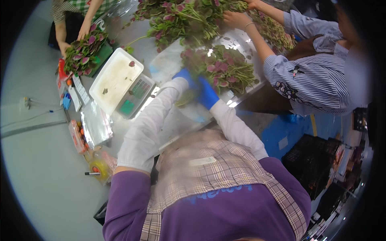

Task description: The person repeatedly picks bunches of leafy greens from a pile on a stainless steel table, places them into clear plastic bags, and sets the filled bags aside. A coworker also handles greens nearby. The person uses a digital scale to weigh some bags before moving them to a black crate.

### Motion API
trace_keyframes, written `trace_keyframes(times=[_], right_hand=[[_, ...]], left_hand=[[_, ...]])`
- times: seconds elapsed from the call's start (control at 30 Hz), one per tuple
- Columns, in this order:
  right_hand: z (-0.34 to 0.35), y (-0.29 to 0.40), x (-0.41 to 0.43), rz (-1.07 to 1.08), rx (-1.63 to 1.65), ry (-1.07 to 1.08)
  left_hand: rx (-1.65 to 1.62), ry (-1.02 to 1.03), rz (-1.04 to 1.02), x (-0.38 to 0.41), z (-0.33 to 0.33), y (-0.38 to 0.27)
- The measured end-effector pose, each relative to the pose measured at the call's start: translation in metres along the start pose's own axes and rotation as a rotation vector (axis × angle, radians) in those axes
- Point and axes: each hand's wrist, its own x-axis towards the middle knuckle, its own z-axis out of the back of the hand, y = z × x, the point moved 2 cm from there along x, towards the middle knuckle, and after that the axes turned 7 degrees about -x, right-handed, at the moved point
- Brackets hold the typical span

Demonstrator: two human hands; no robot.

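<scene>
Between my two blue-gloved hands is a bunch of red-and-green leafy greens, likely amaranth, blurred, its leaves pointing away from me. Paler stems hang down on the near side. My left hand grips the bunch from the left, its fingertips hidden by the leaves. Pressed against its right side is my right hand, fingers pointing away and partly blurred. A clear plastic bag or sheet lies on the metal table under and beyond my hands. Just right of them rests a loose pile of the same greens.
A digital scale with a white tray stands left. Clear plastic bags lie at the table's left edge. A big heap of greens is at the back. Co-workers' hands work at right and at a green crate.
</scene>
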Motion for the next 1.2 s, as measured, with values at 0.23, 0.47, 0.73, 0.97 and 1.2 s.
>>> trace_keyframes(times=[0.23, 0.47, 0.73, 0.97, 1.2], right_hand=[[0.043, 0.034, -0.047, 0.249, -1.549, 0.197], [0.098, 0.063, -0.07, 0.882, -2.227, 0.374], [0.059, 0.065, -0.056, 1.035, -2.223, 0.714], [0.041, 0.053, -0.043, 0.542, -1.84, 0.424], [0.039, 0.052, -0.058, 0.585, -2.33, 0.804]], left_hand=[[0.014, -0.093, -0.061, 0.004, -0.003, 0.021], [0.218, 0.09, 0.115, 0.039, 0.015, 0.035], [0.252, 0.131, -0.045, 0.048, 0.036, 0.047], [0.283, 0.142, -0.035, 0.052, 0.023, 0.068], [0.168, 0.03, -0.052, 0.044, 0.028, 0.057]])
